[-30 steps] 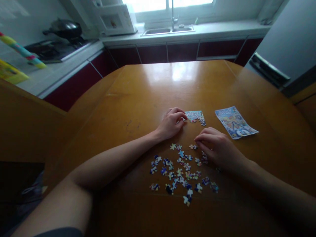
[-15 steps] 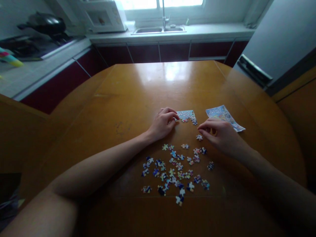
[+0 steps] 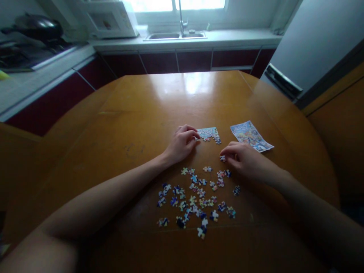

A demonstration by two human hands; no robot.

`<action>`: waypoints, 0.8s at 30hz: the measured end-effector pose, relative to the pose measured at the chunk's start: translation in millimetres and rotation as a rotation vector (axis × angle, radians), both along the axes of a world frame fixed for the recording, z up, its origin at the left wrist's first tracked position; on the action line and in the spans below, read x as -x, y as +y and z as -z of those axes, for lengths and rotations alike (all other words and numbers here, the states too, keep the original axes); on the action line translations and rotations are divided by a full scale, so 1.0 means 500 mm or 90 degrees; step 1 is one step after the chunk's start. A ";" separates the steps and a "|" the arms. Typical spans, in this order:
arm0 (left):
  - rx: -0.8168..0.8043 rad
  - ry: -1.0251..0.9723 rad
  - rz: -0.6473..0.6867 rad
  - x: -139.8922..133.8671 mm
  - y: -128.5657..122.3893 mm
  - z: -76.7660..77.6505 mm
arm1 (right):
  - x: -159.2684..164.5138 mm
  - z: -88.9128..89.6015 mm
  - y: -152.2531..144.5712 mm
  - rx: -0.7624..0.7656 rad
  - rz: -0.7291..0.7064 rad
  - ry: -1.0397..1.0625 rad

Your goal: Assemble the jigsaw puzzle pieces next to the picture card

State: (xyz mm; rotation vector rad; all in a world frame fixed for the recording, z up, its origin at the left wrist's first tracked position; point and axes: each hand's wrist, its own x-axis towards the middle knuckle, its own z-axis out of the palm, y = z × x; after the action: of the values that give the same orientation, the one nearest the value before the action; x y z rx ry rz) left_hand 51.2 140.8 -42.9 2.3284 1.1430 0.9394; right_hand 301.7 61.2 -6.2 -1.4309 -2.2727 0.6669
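My left hand (image 3: pixel 184 142) rests on the table with bent fingers, its fingertips at the left edge of a partly joined jigsaw puzzle (image 3: pixel 207 132). The joined part has a pale top strip and a short arm of pieces down its right side. To the right, my right hand (image 3: pixel 241 157) has thumb and fingers closed at a single puzzle piece (image 3: pixel 222 158), low over the table; the fingers partly cover it. Many loose puzzle pieces (image 3: pixel 193 201) lie scattered nearer to me, some overlapping.
A printed picture sheet (image 3: pixel 251 135) lies just beyond my right hand. Everything rests on a brown wooden table (image 3: pixel 159 102). Behind it are a counter with a sink (image 3: pixel 179 36), a microwave (image 3: pixel 110 19), a pan on the stove (image 3: pixel 36 27), and a grey appliance (image 3: pixel 309 41) at right.
My right hand has come down onto the single puzzle piece, which lay just below its fingertips before. My left hand stays at the joined puzzle. The whole view has shifted slightly.
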 end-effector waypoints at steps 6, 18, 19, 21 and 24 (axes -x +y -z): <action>-0.002 0.005 -0.002 0.000 -0.001 -0.003 | 0.012 0.000 -0.005 0.041 -0.034 0.009; -0.001 0.002 0.003 0.002 0.003 0.000 | 0.000 0.004 0.004 0.028 0.034 -0.039; -0.001 0.002 0.002 0.002 0.003 0.000 | 0.003 0.002 0.001 0.045 0.012 -0.030; -0.002 0.001 0.002 0.002 0.003 0.000 | 0.008 -0.004 -0.003 0.070 -0.013 -0.011; -0.002 0.001 0.004 0.003 0.003 0.002 | 0.009 -0.014 -0.003 0.055 0.015 -0.005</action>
State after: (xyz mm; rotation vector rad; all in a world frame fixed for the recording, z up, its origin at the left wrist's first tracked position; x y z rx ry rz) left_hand 49.9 142.2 -43.8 2.3337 1.1345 0.9386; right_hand 297.1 59.5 0.8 -1.5006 -2.2545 0.7626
